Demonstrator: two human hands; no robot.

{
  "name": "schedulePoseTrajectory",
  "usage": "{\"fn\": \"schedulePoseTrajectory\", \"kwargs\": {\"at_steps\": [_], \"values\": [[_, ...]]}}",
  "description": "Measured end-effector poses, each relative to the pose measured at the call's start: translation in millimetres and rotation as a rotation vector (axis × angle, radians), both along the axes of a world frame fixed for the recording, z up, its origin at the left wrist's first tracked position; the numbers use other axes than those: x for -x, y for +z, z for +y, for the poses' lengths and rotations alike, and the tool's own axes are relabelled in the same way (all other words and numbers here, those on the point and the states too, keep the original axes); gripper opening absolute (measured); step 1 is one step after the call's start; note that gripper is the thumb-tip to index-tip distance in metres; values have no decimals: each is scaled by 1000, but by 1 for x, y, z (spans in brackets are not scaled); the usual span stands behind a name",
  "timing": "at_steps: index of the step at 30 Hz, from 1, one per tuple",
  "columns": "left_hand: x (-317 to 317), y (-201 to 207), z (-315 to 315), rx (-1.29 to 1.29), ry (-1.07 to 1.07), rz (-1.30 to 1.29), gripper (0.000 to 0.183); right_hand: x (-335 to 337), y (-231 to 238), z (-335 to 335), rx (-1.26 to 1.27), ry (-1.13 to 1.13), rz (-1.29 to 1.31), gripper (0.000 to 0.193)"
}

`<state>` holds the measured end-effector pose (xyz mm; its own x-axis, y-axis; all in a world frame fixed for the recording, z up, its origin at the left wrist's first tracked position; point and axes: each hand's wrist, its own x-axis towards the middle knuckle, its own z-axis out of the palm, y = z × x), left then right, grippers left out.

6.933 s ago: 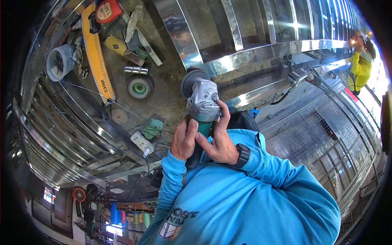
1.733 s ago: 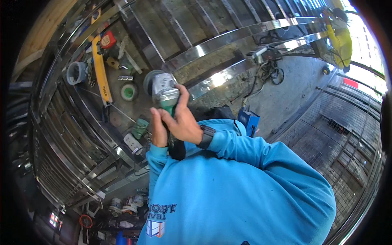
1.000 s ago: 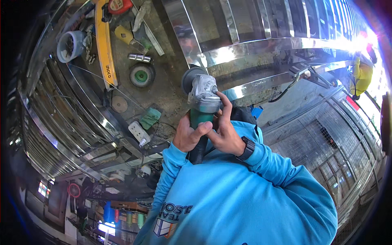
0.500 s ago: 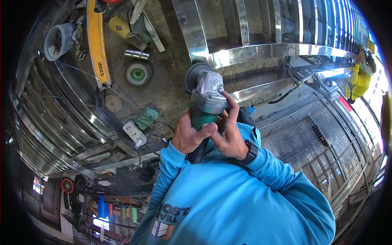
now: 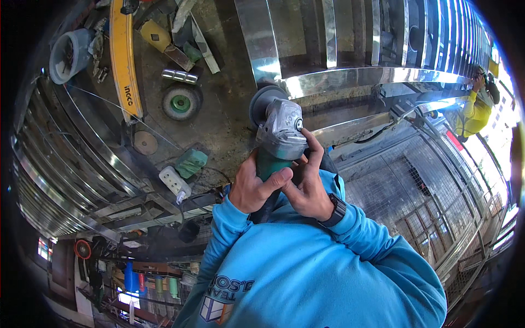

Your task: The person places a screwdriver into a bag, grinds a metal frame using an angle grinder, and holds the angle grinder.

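An angle grinder [image 5: 284, 128] with a green body and a scuffed metal head is in front of my chest. Its round grey disc [image 5: 262, 104] faces up and to the left, near the corner of a shiny metal frame; whether they touch I cannot tell. My left hand [image 5: 249, 186] wraps round the green body from the left, thumb across it. From the other side my right hand [image 5: 310, 191], with a black watch above it, grips the same body. Its index finger stretches up to a round button on the metal head. The lower end of the grinder is hidden behind my hands.
Shiny metal frames [image 5: 355, 74] with bars stand ahead and at the left. On the bench lie a yellow spirit level [image 5: 123, 60], a wheel-like disc [image 5: 182, 103], a metal cylinder [image 5: 179, 76] and a white power strip [image 5: 174, 182]. A person in yellow [image 5: 476, 112] works at far right.
The view has shifted slightly, so the bench things sit a little further left. Both hands keep the same hold on the grinder, whose head leans slightly more to the right.
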<state>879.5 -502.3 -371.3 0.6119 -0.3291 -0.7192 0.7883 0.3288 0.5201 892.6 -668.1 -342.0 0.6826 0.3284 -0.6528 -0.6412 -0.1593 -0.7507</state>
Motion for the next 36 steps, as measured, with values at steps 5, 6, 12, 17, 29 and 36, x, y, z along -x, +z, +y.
{"fn": "schedulePoseTrajectory", "kwargs": {"at_steps": [5, 6, 12, 17, 29, 36], "values": [[0, -2, 0, -7, 10, 2, 69, -4, 1, 2, 16, 18, 21, 95], [0, -3, 0, -10, 16, -8, 70, -4, 1, 2, 7, 9, 19, 95], [-3, -5, 1, -27, 18, -38, 68, -13, 1, 4, 5, 25, -4, 94], [-9, -4, 3, -27, 18, -29, 68, -19, 1, 6, 12, 50, -28, 95], [-24, -4, 8, -24, 21, -38, 71, -30, 2, 11, -43, -38, 70, 99], [-25, -3, 7, 10, 38, -13, 70, -31, 1, 9, -43, -25, 62, 100]]}}
